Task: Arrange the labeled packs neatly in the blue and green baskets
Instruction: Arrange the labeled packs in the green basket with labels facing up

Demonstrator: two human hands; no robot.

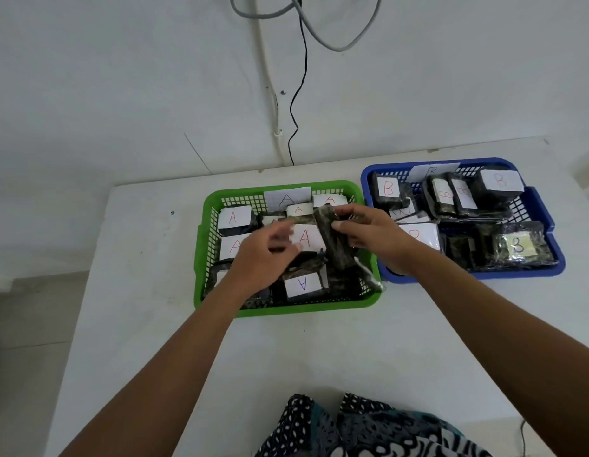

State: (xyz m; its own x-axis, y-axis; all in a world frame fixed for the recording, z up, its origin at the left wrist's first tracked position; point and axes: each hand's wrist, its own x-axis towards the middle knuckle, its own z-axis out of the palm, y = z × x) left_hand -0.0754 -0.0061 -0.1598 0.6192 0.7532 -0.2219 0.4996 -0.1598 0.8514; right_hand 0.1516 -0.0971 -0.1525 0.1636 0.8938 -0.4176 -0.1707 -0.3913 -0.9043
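A green basket at the table's middle holds several dark packs with white labels marked A, such as one pack near its front wall. To its right a blue basket holds several packs marked B, one pack at its back right. My right hand grips a dark pack standing tilted over the green basket's right half. My left hand hovers blurred over the basket's middle, fingers loosely bent, and I cannot tell whether it holds anything.
The white table runs up to a white wall, its left edge near the green basket. Grey and black cables hang down the wall behind the baskets. Patterned cloth lies at the table's near edge.
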